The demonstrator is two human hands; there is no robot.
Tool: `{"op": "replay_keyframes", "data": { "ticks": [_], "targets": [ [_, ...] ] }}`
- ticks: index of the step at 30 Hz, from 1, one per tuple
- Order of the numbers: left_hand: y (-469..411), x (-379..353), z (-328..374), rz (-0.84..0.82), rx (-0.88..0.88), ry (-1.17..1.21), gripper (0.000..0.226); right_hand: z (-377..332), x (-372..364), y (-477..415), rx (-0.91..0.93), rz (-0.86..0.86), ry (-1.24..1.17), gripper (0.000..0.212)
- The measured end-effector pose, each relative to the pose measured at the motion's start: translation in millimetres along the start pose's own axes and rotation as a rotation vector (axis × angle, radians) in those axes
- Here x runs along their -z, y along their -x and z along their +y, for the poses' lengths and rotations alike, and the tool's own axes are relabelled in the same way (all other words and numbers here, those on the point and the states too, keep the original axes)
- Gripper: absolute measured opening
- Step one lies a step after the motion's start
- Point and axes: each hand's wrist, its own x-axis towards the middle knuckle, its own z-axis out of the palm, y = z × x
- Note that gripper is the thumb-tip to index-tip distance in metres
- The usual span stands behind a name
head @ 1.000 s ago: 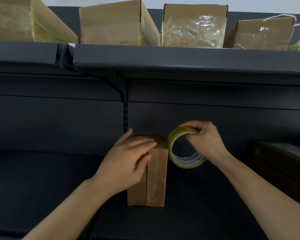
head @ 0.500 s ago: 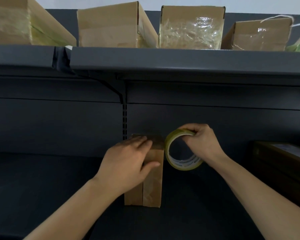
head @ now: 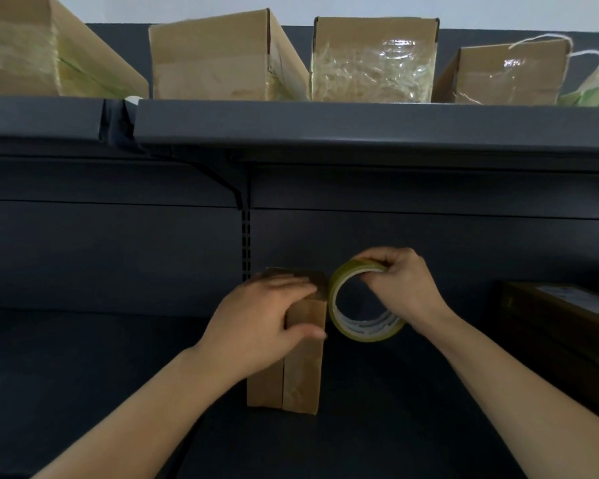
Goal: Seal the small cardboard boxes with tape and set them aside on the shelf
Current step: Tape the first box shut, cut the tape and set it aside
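A small brown cardboard box stands upright on the dark lower shelf. My left hand wraps over its top, fingers flat on the upper face and thumb across the front. Just right of the box hangs a roll of clear yellowish tape, held on edge. My right hand pinches the roll at its top rim. The roll's left edge nearly touches the box's top corner. The box's top flaps are hidden under my left hand.
The upper shelf carries several taped cardboard boxes, among them one at centre left and one faced with crinkled tape. A dark box sits on the lower shelf at far right. A shelf bracket juts above the small box.
My left hand slid forward over the box top, thumb now lying across the front. The tape roll and right hand shifted slightly left, closer to the box corner.
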Motion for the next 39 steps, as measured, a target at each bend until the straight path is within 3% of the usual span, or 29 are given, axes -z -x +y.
{"op": "replay_keyframes", "data": {
  "ticks": [2, 5, 12, 16, 24, 32, 39],
  "targets": [
    [-3, -1, 5, 0.014, 0.065, -0.073, 0.074, -4, -2, -1, 0.002, 0.003, 0.025, 0.025],
    [-1, -5, 7, 0.050, 0.101, -0.073, 0.066, -11, 0, -2, 0.000, -0.015, -0.010, 0.027],
    [-3, -3, -11, 0.185, 0.451, 0.845, 0.051, -28, -6, 0, 0.060, -0.044, -0.352, 0.039],
    [2, -8, -24, 0.200, 0.566, 1.119, 0.048, -31, -17, 3, 0.072, -0.186, -0.428, 0.046],
    [7, -10, -35, 0.216, 0.657, 1.260, 0.049, -56, -24, -16, 0.082, -0.109, -0.139, 0.032],
    [22, -18, -55, 0.264, 0.797, 1.371, 0.050, -55, -22, -6, 0.017, -0.367, 0.087, 0.029],
    [14, -16, -53, 0.209, 0.698, 1.332, 0.053, -47, -15, 5, -0.013, -0.449, 0.169, 0.026]
  ]
}}
